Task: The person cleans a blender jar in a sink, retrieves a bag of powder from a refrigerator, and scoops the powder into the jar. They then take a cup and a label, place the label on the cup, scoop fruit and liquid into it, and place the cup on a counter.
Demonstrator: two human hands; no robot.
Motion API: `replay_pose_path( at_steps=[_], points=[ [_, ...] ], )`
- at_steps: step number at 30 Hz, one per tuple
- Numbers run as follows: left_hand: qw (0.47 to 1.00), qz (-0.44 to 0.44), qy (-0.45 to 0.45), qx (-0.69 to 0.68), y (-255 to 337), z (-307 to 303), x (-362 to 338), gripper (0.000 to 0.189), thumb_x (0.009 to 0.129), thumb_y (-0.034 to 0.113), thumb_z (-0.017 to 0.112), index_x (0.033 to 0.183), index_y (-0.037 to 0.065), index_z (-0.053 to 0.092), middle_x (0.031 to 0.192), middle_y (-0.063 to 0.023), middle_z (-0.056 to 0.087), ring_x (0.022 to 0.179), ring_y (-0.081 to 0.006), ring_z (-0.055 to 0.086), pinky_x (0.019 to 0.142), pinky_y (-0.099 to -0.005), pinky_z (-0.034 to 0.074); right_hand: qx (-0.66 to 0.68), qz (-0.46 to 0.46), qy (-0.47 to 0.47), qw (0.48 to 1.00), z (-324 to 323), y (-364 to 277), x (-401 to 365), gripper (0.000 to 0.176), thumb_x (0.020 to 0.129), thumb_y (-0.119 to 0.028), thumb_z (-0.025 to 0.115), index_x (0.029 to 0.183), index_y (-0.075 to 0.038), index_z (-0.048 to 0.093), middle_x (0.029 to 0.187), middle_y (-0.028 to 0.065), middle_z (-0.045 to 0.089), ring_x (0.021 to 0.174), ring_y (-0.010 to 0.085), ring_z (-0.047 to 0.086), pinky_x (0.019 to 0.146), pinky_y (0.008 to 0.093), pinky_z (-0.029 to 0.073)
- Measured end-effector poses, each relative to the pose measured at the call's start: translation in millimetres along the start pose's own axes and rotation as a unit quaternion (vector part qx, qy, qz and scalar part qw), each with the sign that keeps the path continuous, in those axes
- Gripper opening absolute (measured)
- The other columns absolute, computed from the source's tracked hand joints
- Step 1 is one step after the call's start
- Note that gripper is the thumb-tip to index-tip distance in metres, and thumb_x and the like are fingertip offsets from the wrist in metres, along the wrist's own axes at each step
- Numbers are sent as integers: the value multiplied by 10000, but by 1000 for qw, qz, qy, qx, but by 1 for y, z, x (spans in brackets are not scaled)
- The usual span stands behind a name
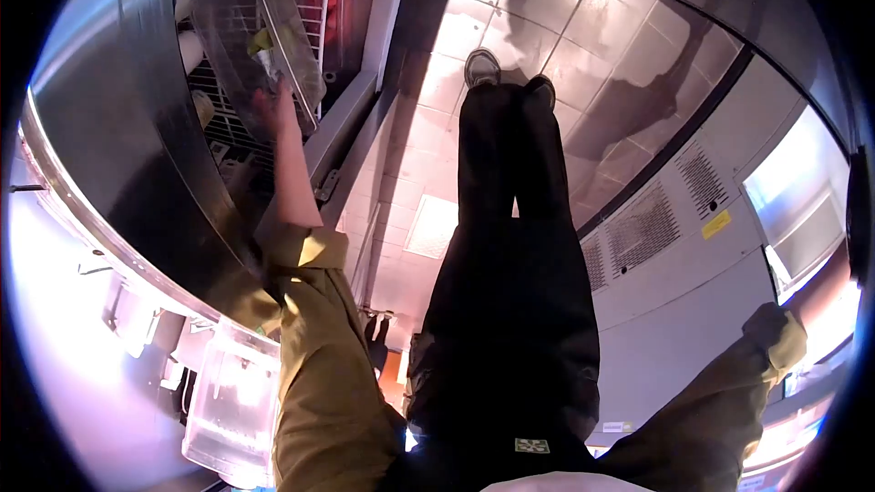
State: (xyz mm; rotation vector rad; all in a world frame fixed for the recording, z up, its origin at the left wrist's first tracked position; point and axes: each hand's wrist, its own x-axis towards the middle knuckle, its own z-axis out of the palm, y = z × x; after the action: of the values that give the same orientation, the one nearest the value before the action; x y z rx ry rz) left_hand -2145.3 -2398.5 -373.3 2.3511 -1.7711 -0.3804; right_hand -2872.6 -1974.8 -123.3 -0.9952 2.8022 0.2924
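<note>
My left hand (272,102) reaches into an open under-counter compartment at the upper left. It is at a clear plastic container (293,46) with something yellow-green and a pale wrapped item inside; its fingers are blurred, so their grip is unclear. The container leans at a tilt on a white wire rack (316,0). Of my right arm, the olive sleeve (775,337) and part of the forearm show at the right edge; the hand itself cannot be made out.
A steel counter (100,64) curves along the left, with a clear plastic bin (232,396) at the lower left. Tiled floor (583,27) lies ahead of my shoes. A grey vented cabinet (674,264) stands at the right. Another person's dark feet (376,337) show near the lower centre.
</note>
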Motion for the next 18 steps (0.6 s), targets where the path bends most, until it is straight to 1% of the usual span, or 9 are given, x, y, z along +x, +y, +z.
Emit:
replay_pose_path(
  at_steps=[2,4,8,11,13,15,16,17,18],
  points=[
    [996,-18,-70,57,-55,53,40,739,586,402,769,1135,-13,499,1055,-167,589,1061,-284,517,942,-355,380,0,-5,5,1000,-4,-4,2,288,837,-119,426,1078,-30,555,902,81,583,813,157,573,725,254,451],
    [977,-124,-168,52,-61,66,85,800,532,406,795,1135,-27,496,1058,-170,593,1024,-283,546,915,-360,410,-8,-5,6,1000,-8,-8,0,290,831,-111,438,1085,-24,550,916,81,584,822,158,574,730,254,451],
    [990,-98,-66,-80,-5,19,51,701,597,313,751,1152,-26,489,1090,-159,574,1023,-266,542,907,-353,411,4,-39,57,998,-23,-47,-4,299,820,-95,461,1098,-14,539,944,81,585,840,159,577,739,252,451],
    [981,-56,1,-187,35,-29,7,630,645,243,719,1164,-26,483,1114,-150,561,1022,-254,539,901,-347,412,173,-98,85,976,-51,-150,-29,309,812,-84,479,1107,-6,532,965,81,586,854,160,579,746,251,452],
    [968,-37,6,-249,69,-60,-35,584,678,196,697,1172,-25,479,1131,-145,552,1022,-246,536,898,-344,413,345,-110,-24,932,-54,-235,-56,318,807,-76,490,1114,-1,526,979,81,587,864,160,581,750,250,452],
    [954,-29,-45,-295,99,-85,-86,540,710,149,675,1180,-25,475,1147,-139,543,1021,-238,534,894,-340,413,459,-119,-251,844,-36,-316,-81,327,802,-68,502,1120,4,521,993,81,588,873,161,582,755,249,452],
    [947,-29,-93,-306,113,-94,-115,519,726,126,665,1184,-24,473,1155,-137,538,1021,-233,533,892,-339,413,476,-117,-363,792,-19,-355,-95,332,799,-64,508,1124,7,519,1000,81,588,877,161,583,757,249,452],
    [938,-23,-159,-309,127,-102,-141,487,738,117,647,1176,-15,483,1140,-122,546,1008,-213,538,877,-322,420,552,-196,-420,693,5,-384,-106,355,811,-79,493,1158,0,496,1047,75,575,951,166,547,835,278,420],
    [924,-20,-222,-309,138,-106,-164,455,749,108,630,1168,-5,493,1125,-107,554,995,-193,543,862,-305,426,546,-221,-435,681,26,-406,-120,363,827,-115,499,1169,7,483,1065,78,572,990,158,519,869,301,403]
  ],
)
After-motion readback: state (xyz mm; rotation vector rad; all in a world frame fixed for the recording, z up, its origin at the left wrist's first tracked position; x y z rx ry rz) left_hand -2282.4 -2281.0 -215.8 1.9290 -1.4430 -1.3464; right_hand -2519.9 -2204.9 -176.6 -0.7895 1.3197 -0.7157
